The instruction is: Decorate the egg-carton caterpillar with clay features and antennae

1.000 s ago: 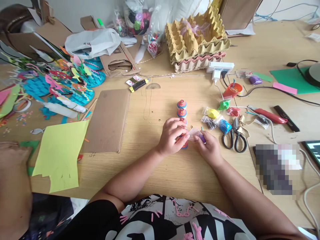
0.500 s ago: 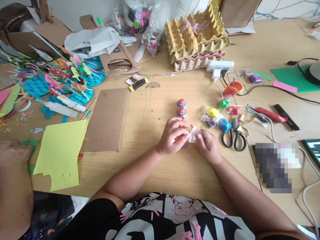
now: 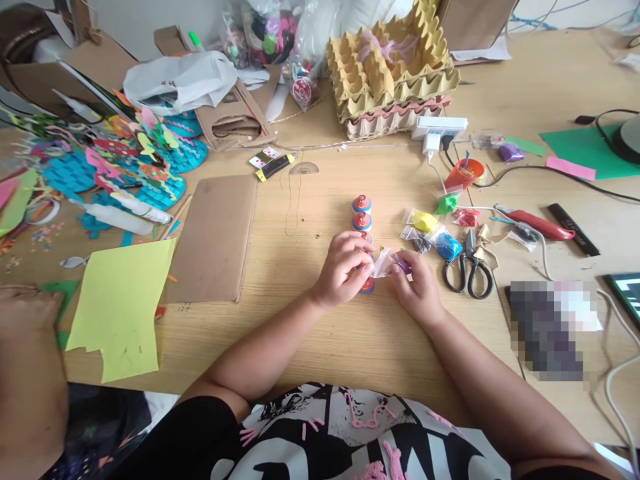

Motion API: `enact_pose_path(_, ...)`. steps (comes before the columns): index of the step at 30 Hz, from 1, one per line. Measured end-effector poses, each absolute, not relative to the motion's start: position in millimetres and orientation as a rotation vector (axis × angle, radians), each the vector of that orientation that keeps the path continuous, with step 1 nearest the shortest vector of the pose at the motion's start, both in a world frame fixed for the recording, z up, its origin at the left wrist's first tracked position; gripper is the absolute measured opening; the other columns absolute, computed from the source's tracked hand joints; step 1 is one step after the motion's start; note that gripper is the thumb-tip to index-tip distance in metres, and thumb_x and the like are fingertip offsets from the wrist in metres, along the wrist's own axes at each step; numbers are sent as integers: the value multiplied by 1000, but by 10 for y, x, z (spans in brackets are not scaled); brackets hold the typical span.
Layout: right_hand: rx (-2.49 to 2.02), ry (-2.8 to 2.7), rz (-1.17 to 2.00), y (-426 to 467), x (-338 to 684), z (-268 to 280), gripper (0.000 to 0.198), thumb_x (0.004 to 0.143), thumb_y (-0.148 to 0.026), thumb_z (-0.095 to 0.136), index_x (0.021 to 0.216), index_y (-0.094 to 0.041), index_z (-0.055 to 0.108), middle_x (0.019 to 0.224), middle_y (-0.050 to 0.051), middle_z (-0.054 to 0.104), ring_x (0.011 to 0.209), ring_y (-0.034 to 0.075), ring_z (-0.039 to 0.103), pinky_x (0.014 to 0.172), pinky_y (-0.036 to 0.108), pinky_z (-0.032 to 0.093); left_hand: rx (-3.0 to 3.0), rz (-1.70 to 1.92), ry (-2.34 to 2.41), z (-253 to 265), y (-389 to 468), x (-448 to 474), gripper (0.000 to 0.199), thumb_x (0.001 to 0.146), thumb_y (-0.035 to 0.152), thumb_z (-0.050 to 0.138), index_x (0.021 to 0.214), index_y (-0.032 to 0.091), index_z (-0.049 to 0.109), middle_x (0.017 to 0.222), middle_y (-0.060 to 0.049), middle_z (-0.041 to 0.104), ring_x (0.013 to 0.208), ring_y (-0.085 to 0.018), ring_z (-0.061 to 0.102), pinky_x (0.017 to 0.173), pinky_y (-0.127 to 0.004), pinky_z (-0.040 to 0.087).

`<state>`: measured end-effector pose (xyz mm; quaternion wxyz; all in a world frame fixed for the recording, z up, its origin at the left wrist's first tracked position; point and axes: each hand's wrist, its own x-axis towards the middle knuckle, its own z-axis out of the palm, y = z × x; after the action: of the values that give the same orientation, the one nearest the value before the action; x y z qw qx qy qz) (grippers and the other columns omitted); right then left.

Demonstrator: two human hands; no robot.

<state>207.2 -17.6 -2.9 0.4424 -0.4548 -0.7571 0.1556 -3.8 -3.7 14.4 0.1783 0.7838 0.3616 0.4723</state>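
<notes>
A small clear plastic bag is stretched between my two hands, with something purple inside near the right end. My left hand pinches the bag's left edge between thumb and fingertips. Around its purple end, my right hand has its fingers closed. A row of small red-and-blue round pieces runs away from me on the table, partly covered by my left hand. To the right of my hands lie small bags of yellow clay, blue clay and other colours, beside black-handled scissors.
At the left are a cardboard sheet, yellow paper and blue woven crafts. Egg trays stand at the back near a power strip. An orange cup stands at right. Another person's arm rests at far left.
The bag looks more spread out between my hands, its purple end showing more clearly. My hands stay nearly in place; the whole view shifts slightly.
</notes>
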Motion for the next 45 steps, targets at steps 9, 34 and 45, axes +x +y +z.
enact_pose_path(9,-985,-1953,283,-153,2075,-32,7,105,-22,57,105,-24,63,81,4,70,73,20,63,67,35,47,2273,1318,1008,151,-40,-21,19,104,30,57,88,22,65,110,-7,74,125,-24,57,115,-47,46)
enact_pose_path(34,-946,-2028,182,-209,2078,6,20,96,-39,74,93,-25,60,127,11,55,120,32,56,102,54,49,2239,1205,1036,62,-46,-9,24,100,38,66,82,23,72,124,-10,64,139,-27,48,125,-51,40)
enact_pose_path(45,-886,-2115,311,-192,2119,-6,5,100,-32,67,100,-28,65,131,10,58,131,32,56,108,57,49,2245,1131,985,-26,26,-90,27,93,48,75,80,24,76,138,-10,62,150,-29,39,131,-55,33)
